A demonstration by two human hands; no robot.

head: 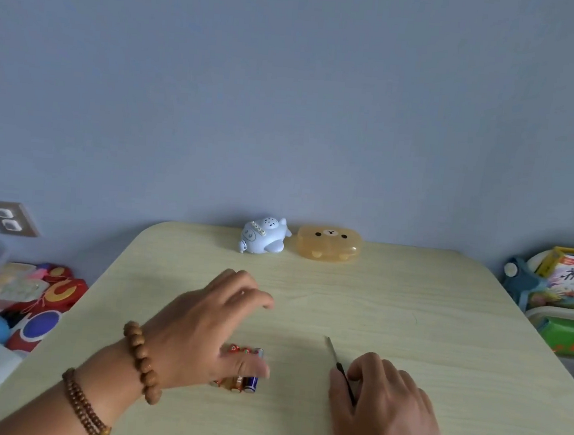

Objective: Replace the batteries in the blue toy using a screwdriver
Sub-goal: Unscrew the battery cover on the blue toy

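Observation:
The blue toy [264, 235], shaped like a small plane, stands at the far edge of the pale wooden table [408, 312]. Several batteries [245, 368] lie near the front, partly hidden under my left hand [201, 330], which hovers over them with relaxed, spread fingers and grips nothing. A small screwdriver [336, 360] with a thin metal shaft and dark handle points away from me; my right hand [384, 407] holds its handle between thumb and curled fingers, low on the table.
A yellow-orange bear-face box [328, 243] sits right of the toy by the wall. Toys and clutter [32, 300] lie beyond the table's left edge, books and bins [564, 301] beyond its right edge. A wall socket [9, 217] is at left.

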